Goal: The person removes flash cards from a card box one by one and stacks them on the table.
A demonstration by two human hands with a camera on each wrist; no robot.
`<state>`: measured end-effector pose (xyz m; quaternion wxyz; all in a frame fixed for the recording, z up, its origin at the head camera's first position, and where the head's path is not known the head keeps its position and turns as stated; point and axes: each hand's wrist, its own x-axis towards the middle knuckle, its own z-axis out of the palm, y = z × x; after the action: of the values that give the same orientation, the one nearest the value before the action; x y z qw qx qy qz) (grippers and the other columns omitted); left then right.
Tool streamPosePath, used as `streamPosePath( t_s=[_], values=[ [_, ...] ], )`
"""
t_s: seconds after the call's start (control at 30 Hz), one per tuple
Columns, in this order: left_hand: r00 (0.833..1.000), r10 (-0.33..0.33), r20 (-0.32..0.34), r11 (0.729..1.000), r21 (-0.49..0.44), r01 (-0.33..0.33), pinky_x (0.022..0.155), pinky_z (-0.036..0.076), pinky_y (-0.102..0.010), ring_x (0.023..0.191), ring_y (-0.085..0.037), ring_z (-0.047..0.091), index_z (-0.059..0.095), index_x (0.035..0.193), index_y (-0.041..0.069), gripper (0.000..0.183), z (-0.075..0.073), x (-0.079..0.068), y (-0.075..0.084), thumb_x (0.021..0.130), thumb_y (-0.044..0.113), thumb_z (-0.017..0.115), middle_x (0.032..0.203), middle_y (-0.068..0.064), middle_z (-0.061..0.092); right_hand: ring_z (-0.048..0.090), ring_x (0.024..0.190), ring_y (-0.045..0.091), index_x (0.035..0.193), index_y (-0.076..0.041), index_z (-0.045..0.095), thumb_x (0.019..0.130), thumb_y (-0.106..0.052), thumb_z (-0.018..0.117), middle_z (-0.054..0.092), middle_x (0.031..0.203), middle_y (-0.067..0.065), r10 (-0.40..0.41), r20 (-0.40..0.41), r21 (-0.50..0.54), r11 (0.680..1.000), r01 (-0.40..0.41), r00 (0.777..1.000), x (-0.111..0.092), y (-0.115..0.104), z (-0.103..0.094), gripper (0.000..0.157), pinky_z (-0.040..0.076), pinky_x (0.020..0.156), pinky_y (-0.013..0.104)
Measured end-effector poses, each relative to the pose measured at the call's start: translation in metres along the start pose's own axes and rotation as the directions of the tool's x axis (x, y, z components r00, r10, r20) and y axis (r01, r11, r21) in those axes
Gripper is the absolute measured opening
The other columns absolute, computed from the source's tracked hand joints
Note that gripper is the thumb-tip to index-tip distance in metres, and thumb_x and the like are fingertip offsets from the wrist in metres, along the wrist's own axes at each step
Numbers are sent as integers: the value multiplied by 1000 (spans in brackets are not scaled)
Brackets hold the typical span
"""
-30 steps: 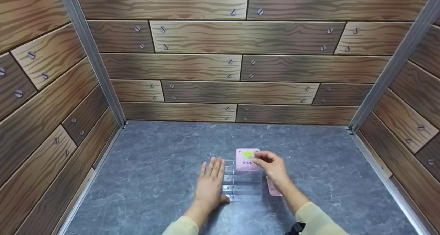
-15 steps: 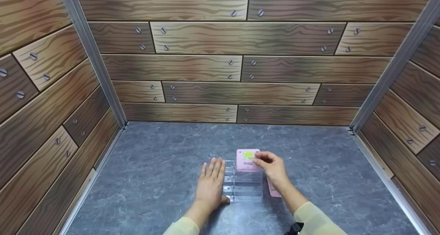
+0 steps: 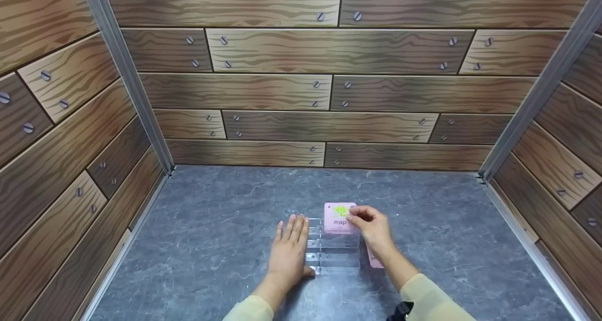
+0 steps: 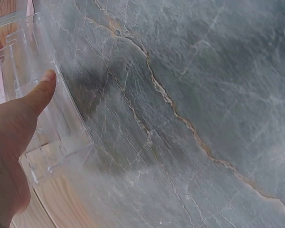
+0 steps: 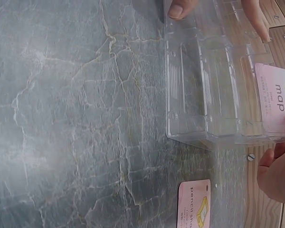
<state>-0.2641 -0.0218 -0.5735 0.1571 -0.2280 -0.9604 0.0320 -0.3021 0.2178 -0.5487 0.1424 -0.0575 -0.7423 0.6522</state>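
A clear plastic stepped rack [image 3: 338, 259] stands on the grey marbled surface in front of me. My left hand [image 3: 288, 251] lies along its left side with fingers straight. In the left wrist view the thumb [image 4: 45, 88] rests on the rack's front. My right hand [image 3: 380, 231] pinches the right edge of a pink flashcard [image 3: 335, 224] between thumb and forefinger. The card, printed "map" with a yellow-green picture, stands upright at the rack's back tier. A second pink flashcard [image 5: 194, 204], marked with "pencil" and a yellow picture, lies flat right of the rack, partly hidden by my right wrist.
Wood-plank-patterned walls [image 3: 277, 94] enclose the back and both sides. Metal strips [image 3: 136, 81] run up the back corners and along the side edges of the marbled surface. The rack's lower front tiers [image 5: 192, 90] hold no card.
Almost nothing differs. The "map" card and my right hand stay at the rack's back, and my left hand keeps its place; the head view shifts only slightly.
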Motion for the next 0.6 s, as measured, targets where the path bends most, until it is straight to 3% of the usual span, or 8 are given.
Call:
streamPosePath(
  t_s=[0.6],
  values=[
    [1000, 3, -8, 1000, 8, -3, 127, 29, -51, 157, -32, 34, 37, 163, 3, 135, 1, 0, 0, 60, 74, 88, 168, -14, 39, 65, 87, 11, 104, 8, 76, 88, 5, 81, 76, 99, 14, -24, -19, -5, 1000, 24, 1000, 1, 3, 2, 16, 54, 74, 15]
  ],
)
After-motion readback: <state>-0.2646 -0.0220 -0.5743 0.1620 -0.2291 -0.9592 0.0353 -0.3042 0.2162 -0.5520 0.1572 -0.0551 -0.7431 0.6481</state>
